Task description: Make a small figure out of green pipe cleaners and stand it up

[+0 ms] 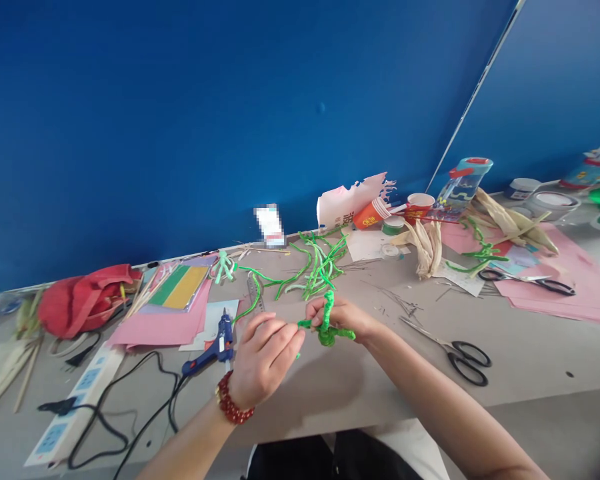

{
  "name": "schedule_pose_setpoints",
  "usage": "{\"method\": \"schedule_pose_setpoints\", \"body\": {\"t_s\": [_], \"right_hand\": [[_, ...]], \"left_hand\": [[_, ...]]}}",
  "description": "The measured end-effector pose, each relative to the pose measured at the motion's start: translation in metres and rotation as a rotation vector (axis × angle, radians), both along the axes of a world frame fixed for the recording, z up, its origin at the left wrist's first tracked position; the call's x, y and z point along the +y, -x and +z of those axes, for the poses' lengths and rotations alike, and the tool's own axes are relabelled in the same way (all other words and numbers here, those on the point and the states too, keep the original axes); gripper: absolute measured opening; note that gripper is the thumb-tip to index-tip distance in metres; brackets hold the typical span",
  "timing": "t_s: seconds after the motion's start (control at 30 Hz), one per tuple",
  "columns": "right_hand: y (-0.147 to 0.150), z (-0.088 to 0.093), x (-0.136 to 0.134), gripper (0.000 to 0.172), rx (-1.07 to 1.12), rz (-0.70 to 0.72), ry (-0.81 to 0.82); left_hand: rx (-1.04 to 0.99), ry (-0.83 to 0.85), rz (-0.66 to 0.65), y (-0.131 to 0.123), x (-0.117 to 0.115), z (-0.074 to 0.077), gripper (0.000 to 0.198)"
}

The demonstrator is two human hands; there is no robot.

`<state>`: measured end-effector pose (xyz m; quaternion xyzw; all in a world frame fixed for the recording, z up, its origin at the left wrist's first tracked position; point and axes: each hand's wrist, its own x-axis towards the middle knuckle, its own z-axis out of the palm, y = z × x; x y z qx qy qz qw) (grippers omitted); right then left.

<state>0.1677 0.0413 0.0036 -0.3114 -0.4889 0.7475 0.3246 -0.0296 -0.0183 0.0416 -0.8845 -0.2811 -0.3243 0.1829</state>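
Note:
Over the front of the table, a twisted green pipe-cleaner figure (327, 336) is held between both hands; one limb stands upright and another sticks out to the right. My right hand (347, 319) grips it from behind, fingers closed and partly hidden by it. My left hand (269, 353), with a red bead bracelet at the wrist, is closed in a pinch on the figure's left limb. Behind the hands lies a loose heap of green pipe cleaners (313, 267). A blue glue gun (215, 348) rests left of my left hand, and black-handled scissors (457, 352) lie beyond my right forearm.
A white power strip (77, 407) with black cords occupies the front left. Pink paper (153, 327) and a red bag (87, 300) sit behind it. Farther right are paper cups (373, 215), dried husks (423, 247), a bottle (463, 183) and more scissors (535, 281). A blue wall (230, 120) rises behind.

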Motion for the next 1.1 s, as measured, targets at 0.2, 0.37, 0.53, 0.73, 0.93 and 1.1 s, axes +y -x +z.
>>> {"method": "schedule_pose_setpoints", "body": {"t_s": [0.2,0.37,0.53,0.73,0.93,1.1], "right_hand": [[-0.005,0.007,-0.002,0.015,-0.181,-0.052,-0.686],[-0.006,0.009,-0.002,0.015,-0.626,-0.325,-1.442],[-0.005,0.010,-0.005,0.023,-0.718,-0.399,-1.709],[-0.006,0.010,-0.007,0.020,-0.665,-0.409,-1.745],[-0.005,0.009,-0.012,0.031,-0.490,-0.573,-1.628],[0.009,0.000,-0.019,0.020,-0.529,-0.579,-1.492]], "left_hand": [[-0.206,0.102,-0.081,0.014,0.002,-0.015,0.031],[-0.883,0.537,0.061,0.027,0.021,-0.009,0.030],[-0.667,1.353,-0.046,0.025,0.051,-0.012,0.032],[-0.699,1.419,-0.232,0.007,0.055,-0.029,0.033],[-0.883,1.149,-0.138,-0.003,0.050,-0.041,0.032],[-1.116,1.158,-0.133,-0.006,0.047,-0.052,0.025]]}}
